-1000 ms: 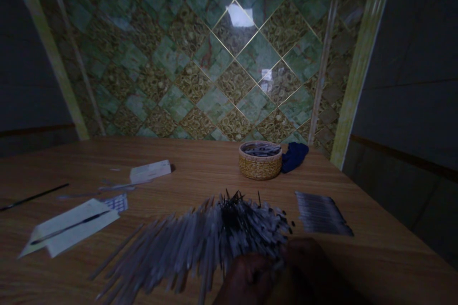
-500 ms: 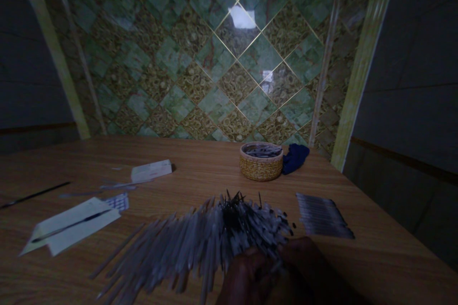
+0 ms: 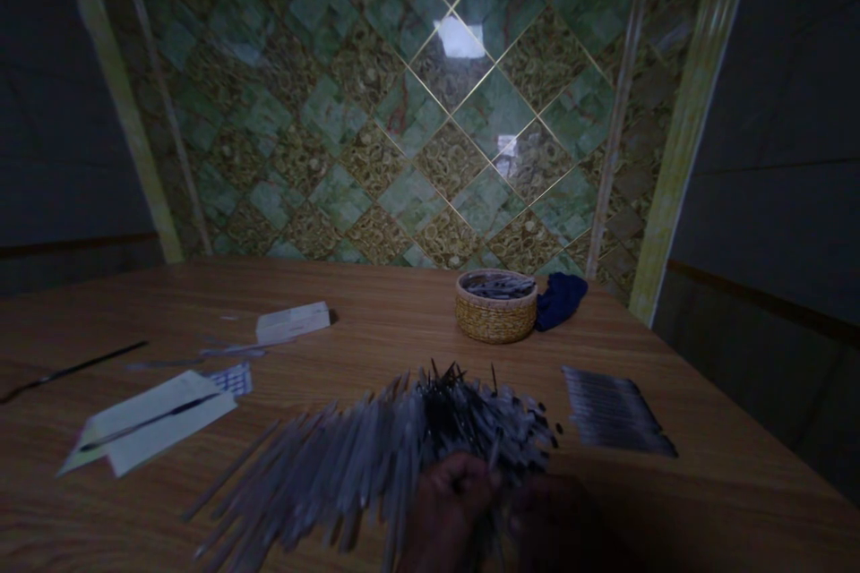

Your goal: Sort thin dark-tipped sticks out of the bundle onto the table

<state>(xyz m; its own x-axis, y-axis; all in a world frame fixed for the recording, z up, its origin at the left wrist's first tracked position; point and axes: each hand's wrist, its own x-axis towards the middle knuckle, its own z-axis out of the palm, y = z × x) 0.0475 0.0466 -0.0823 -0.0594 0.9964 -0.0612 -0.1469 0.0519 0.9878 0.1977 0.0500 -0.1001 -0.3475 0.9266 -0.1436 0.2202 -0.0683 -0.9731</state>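
Observation:
A wide heap of slim translucent pens (image 3: 322,466), many with black ends, lies on the wooden table in front of me. At its near right side is my left hand (image 3: 450,501), fingers closed in a pinch. A thin pale pen (image 3: 494,455) sticks up from its fingertips. Close beside it, to the right, my right hand (image 3: 551,515) is a dark, blurred shape, and its fingers cannot be made out. To the right of the heap, several similar pens (image 3: 614,412) lie side by side in a neat flat row.
Behind the heap stands a round woven basket (image 3: 495,320) holding more pens, with a dark blue cloth (image 3: 562,300) against it. Toward the left are a white box (image 3: 294,322), folded paper (image 3: 154,421) with a dark pen on it, and another dark stick (image 3: 81,367). A tiled wall (image 3: 436,107) rises behind.
My two hands were close together at the heap's near edge. My left hand now sits slightly higher in view, and my right hand has dropped lower. The whole view has shifted slightly.

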